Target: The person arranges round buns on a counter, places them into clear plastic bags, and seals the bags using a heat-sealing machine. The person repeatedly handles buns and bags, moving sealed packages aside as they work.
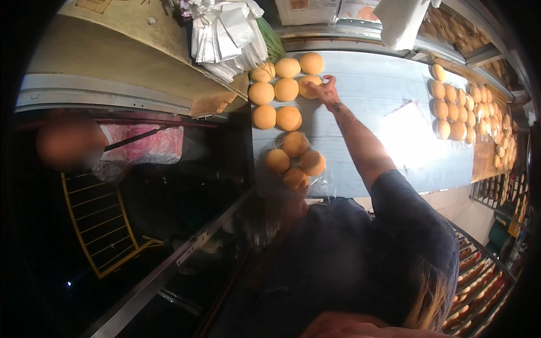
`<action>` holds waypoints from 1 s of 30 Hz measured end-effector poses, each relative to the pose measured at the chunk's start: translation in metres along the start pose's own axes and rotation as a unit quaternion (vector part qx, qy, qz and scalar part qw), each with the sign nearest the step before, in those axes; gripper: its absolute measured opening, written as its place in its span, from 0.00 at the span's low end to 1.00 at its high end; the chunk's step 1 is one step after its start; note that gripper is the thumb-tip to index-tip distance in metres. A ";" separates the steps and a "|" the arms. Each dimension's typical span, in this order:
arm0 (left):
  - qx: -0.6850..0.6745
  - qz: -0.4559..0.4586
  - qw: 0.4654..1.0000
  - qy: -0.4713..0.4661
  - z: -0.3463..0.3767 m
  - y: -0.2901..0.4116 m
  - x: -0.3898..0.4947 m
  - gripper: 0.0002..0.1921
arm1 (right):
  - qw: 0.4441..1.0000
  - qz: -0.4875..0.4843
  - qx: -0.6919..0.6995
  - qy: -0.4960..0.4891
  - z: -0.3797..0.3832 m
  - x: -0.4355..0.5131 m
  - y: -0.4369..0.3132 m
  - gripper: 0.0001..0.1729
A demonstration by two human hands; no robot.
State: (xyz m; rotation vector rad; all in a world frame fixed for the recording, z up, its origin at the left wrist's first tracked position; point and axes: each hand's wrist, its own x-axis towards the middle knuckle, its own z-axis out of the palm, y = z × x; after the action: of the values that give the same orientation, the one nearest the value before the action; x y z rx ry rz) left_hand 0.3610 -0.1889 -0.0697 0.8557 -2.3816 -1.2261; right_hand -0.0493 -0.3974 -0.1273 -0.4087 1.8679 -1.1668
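My right hand (327, 91) reaches over the corrugated tabletop (355, 122), its fingers apart and touching a round bread bun (310, 87) at the end of a row. Several loose buns (286, 89) sit beside it in short rows. Closer to my body, a clear plastic bag (323, 181) lies on the tabletop with several buns (295, 143) inside. My left hand (299, 202) is at the bag's near edge, fingertips against the closest bun. Shadow and my dark shirt hide much of that hand, so its grip is unclear.
A stack of white paper bags (228, 38) overhangs the far left corner. Bagged buns (454, 112) line the table's right end. Glare whitens a sheet-like patch (405, 135). Racks of bread (477, 283) stand at lower right. Beyond a metal rail (181, 257), a person (143, 143) is at left.
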 end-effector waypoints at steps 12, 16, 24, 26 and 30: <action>-0.020 -0.045 0.998 0.044 -0.006 0.018 0.003 0.34 | 0.995 0.026 0.058 -0.080 -0.031 0.043 -0.043 0.61; 0.026 0.028 0.999 0.038 -0.006 0.013 0.013 0.37 | 0.984 0.054 0.169 -0.020 -0.066 -0.025 0.001 0.56; -0.045 0.027 0.993 -0.104 -0.016 0.004 0.003 0.38 | 0.891 0.168 0.129 -0.402 -0.114 -0.342 0.091 0.55; -0.039 0.086 0.989 -0.117 -0.020 0.001 -0.001 0.36 | 0.881 0.196 0.092 -0.420 -0.088 -0.391 0.106 0.54; 0.064 0.197 0.962 -0.180 -0.018 -0.010 -0.014 0.32 | 0.916 0.193 0.236 -0.259 -0.027 -0.424 0.144 0.48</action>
State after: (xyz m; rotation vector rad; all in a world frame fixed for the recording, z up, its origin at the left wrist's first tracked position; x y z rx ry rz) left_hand 0.3847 -0.1953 -0.0674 0.1722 -2.7614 -1.1475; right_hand 0.1919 -0.0317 -0.0325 -0.0541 1.0946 -1.0610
